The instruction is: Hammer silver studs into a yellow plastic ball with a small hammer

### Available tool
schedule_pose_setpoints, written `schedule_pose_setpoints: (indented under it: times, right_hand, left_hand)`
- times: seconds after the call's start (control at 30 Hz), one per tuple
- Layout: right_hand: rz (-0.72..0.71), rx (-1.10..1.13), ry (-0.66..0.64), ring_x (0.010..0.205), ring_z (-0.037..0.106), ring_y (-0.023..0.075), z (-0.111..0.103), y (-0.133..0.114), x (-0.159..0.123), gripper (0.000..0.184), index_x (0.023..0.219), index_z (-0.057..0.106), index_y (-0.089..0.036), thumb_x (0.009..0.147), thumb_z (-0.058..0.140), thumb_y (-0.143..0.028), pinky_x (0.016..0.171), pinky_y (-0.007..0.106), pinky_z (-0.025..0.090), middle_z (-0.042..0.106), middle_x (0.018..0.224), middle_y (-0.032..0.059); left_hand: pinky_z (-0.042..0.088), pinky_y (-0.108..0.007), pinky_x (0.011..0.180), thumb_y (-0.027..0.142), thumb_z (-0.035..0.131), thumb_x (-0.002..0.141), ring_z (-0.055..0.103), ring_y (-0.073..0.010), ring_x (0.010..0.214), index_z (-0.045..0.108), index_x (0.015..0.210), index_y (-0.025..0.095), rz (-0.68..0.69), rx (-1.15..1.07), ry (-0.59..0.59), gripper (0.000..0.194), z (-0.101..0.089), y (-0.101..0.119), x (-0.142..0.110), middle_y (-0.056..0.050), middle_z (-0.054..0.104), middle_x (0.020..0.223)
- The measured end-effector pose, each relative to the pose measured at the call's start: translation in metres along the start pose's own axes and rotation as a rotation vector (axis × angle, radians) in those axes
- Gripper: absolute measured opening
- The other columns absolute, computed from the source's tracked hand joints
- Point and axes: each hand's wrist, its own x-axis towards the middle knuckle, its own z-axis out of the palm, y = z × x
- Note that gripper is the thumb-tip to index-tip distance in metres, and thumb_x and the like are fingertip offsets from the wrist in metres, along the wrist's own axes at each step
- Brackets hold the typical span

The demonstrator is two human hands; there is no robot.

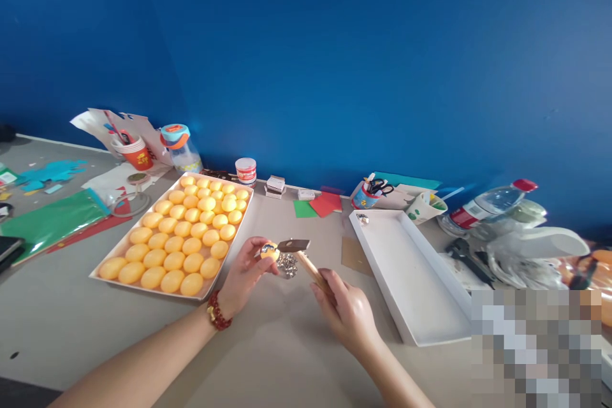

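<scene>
My left hand [248, 271], a beaded bracelet at its wrist, grips a small orange ball [269, 254] with something silvery on its top. Wrapped round the wooden handle of a hammer [313, 268] is my right hand [347, 306]. The hammer's dark metal head is right beside the ball; whether they touch I cannot tell. Partly hidden behind my left fingers and the hammer, a pile of small shiny metal pieces [288, 268] lies on the grey table [287, 357]. To the left, a shallow box [210, 298] holds rows of orange balls [183, 229].
A long white box [415, 280] stands at the right, a shiny piece [363, 219] in its far corner. Behind are green and red paper [326, 203], a scissors cup [367, 196] and a round tub [245, 171]. A plastic bottle [492, 204] and a glue gun [468, 261] lie further right.
</scene>
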Motion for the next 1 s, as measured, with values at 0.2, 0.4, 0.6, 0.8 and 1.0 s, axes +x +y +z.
schedule_pose_setpoints:
  times: [0.2, 0.4, 0.6, 0.8, 1.0]
  right_hand:
    - [-0.017, 0.003, -0.051, 0.045, 0.047, 0.012, 0.0019, 0.0009, 0.0002, 0.016, 0.103, 0.052, -0.019, 0.097, 0.041, -0.029, 0.046, 0.022, 0.028, 0.056, 0.061, -0.0027]
    - [0.015, 0.02, -0.014, 0.044, 0.044, 0.0118, 0.0007, 0.002, -0.0011, 0.016, 0.101, 0.052, -0.02, 0.097, 0.041, -0.03, 0.046, 0.022, 0.028, 0.055, 0.062, -0.0023]
    - [-0.008, 0.003, -0.054, 0.045, 0.047, 0.0124, 0.0007, 0.0005, -0.0005, 0.016, 0.101, 0.053, -0.02, 0.097, 0.041, -0.03, 0.046, 0.022, 0.027, 0.055, 0.061, -0.0026]
    - [0.002, 0.003, -0.03, 0.045, 0.046, 0.012, 0.0015, 0.0013, 0.0001, 0.017, 0.102, 0.053, -0.019, 0.097, 0.041, -0.03, 0.046, 0.022, 0.028, 0.055, 0.061, -0.0024]
    - [0.009, 0.002, -0.027, 0.045, 0.046, 0.0122, 0.0012, 0.0026, 0.0006, 0.018, 0.103, 0.053, -0.019, 0.097, 0.041, -0.03, 0.047, 0.022, 0.028, 0.056, 0.061, -0.0022]
  left_hand:
    - [0.054, -0.032, 0.075, 0.025, 0.066, 0.085, 0.064, -0.0113, 0.073, 0.055, 0.109, 0.025, 0.005, -0.003, -0.015, 0.026, -0.0012, -0.0021, -0.0004, 0.001, 0.057, 0.101]
    - [0.054, -0.032, 0.075, 0.026, 0.067, 0.084, 0.064, -0.0116, 0.072, 0.056, 0.107, 0.024, -0.002, -0.02, -0.009, 0.026, -0.0006, -0.0012, 0.0004, 0.001, 0.058, 0.101]
    - [0.054, -0.032, 0.075, 0.025, 0.066, 0.084, 0.064, -0.0115, 0.073, 0.055, 0.109, 0.025, 0.006, -0.006, -0.016, 0.027, -0.0008, -0.0014, 0.0001, 0.001, 0.057, 0.1]
    - [0.055, -0.032, 0.074, 0.025, 0.065, 0.085, 0.064, -0.0114, 0.072, 0.054, 0.108, 0.024, 0.01, 0.006, -0.019, 0.026, -0.0012, -0.0021, 0.0008, 0.0, 0.057, 0.1]
    - [0.055, -0.032, 0.074, 0.025, 0.065, 0.085, 0.064, -0.0116, 0.073, 0.054, 0.108, 0.024, 0.021, 0.02, -0.012, 0.025, -0.0012, -0.0017, 0.0005, 0.0, 0.057, 0.104]
